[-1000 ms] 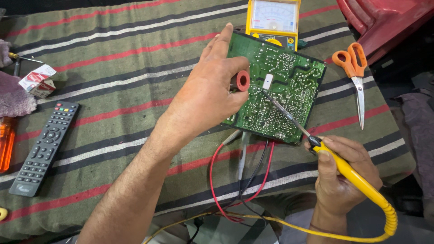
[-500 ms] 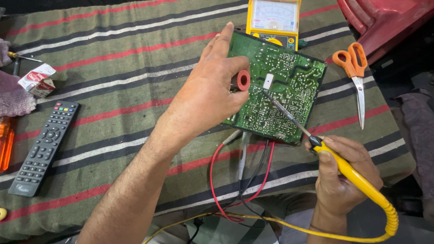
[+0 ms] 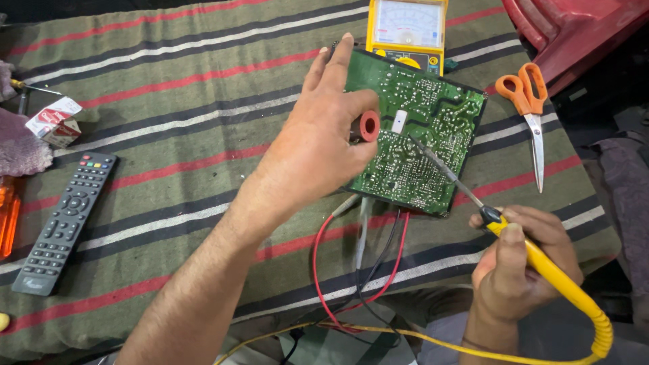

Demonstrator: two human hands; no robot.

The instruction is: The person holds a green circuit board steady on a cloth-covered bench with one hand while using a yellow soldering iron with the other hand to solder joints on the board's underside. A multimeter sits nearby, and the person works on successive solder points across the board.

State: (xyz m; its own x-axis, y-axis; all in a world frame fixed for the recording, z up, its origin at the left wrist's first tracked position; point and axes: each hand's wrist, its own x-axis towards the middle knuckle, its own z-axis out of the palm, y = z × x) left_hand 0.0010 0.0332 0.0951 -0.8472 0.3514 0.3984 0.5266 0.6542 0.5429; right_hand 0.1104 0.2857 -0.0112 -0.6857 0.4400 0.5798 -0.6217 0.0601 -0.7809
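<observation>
- because the left hand lies flat over the board, fingers loosely spread, pinching a red spool against it, the board stays put on the striped cloth.
- the right hand grips a yellow iron pen-style, fingers closed round it, tip slanted onto the board's middle.
- forearms angle in from below; meter and scissors lie beside.
</observation>
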